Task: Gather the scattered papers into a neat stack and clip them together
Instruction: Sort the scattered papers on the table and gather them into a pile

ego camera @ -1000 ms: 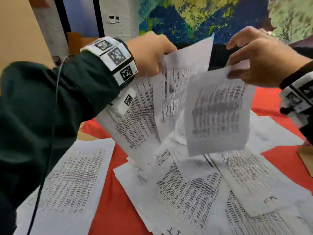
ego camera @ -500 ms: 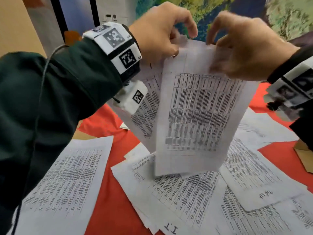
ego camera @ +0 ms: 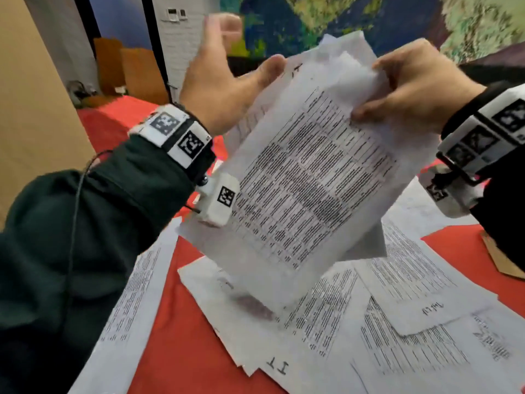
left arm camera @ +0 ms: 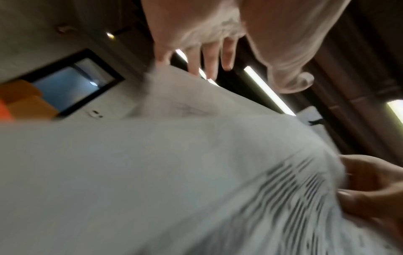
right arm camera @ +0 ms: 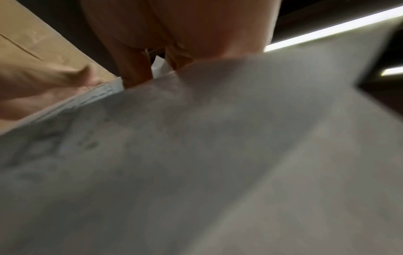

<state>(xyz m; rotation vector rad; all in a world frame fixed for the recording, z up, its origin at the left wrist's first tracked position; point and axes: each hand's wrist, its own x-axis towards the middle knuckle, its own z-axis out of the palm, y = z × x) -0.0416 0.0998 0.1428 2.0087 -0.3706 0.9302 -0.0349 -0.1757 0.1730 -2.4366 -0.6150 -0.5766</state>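
Note:
A bundle of printed papers [ego camera: 306,180] hangs tilted in the air above the red table [ego camera: 176,336]. My right hand [ego camera: 412,86] pinches the bundle's top right corner. My left hand [ego camera: 224,78] is at the top left edge with its fingers spread and straight, and only the thumb touches the sheets. In the left wrist view the left fingers [left arm camera: 209,57] stand straight behind the papers [left arm camera: 152,172], and the right hand [left arm camera: 375,189] grips their edge. The blurred right wrist view is filled by the papers [right arm camera: 218,155]. More loose sheets [ego camera: 341,322] lie overlapping on the table. No clip is in view.
One separate sheet [ego camera: 133,322] lies at the table's left under my left sleeve. A brown cardboard piece [ego camera: 500,260] sits at the right edge. A tall cardboard panel [ego camera: 34,109] stands at the far left, and a painted wall is behind.
My left hand has let go of the sheets and spread its fingers. The right hand now holds the merged bundle, which has tilted and swung right.

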